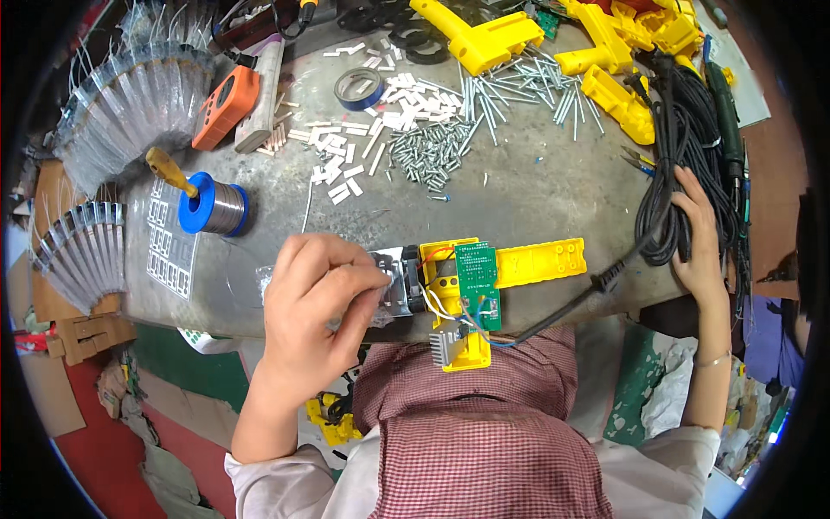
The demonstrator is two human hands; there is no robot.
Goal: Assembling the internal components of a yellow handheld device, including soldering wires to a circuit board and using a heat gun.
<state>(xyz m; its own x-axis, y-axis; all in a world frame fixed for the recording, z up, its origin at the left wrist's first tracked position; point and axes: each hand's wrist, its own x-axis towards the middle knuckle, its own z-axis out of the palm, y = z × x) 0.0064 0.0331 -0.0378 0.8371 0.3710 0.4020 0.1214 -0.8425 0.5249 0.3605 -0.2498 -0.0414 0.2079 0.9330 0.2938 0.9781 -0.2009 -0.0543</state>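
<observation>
My left hand (318,311) is raised over the table's near edge, left of a yellow plastic housing half (540,262). Its fingers are pinched together; what they hold, if anything, is hidden. Just past the fingertips lies a shiny silver-wrapped part (394,281) beside the housing. A green circuit board (477,281) lies across the housing, with wires and a finned metal heat sink (447,348) by its lower end. From there a black cord (553,318) runs up to a coiled black cable (661,203) at the right. My right hand (699,233) is closed around part of that coil.
Screws (430,154) and small white pieces (350,156) are heaped mid-table. Yellow housings (493,43) lie at the back. On the left stand a blue solder spool (216,206), an orange device (226,105) and fanned parts in clear plastic (138,99).
</observation>
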